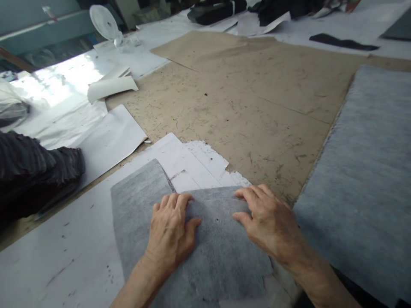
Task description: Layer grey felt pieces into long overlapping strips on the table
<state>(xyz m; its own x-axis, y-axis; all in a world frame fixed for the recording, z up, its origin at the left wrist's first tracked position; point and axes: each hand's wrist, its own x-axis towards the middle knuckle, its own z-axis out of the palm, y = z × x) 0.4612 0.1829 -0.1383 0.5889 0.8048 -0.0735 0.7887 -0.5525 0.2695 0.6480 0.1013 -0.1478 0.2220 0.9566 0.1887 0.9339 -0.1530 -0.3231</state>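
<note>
A grey, felt-like fabric piece (221, 248) lies under both hands near the front of the table. My left hand (171, 226) rests on it, fingers side by side and curved near its upper edge, thumb held apart. On the right, my right hand (269, 226) touches the same piece near its upper right corner, with a gap between thumb and forefinger. A faint paler band crosses the fabric near that hand. Another grey fabric part (138, 209) sticks out to the left of my left hand; whether it is joined to the first is hidden.
White paper sheets (48, 261) and brown paper (244, 107) with dark scraps cover the table. A large grey fabric panel (359, 171) lies on the right. A dark gathered bundle (35, 171) is at left. Farther back are a clear plastic lid (104, 22) and black fabric (218, 10).
</note>
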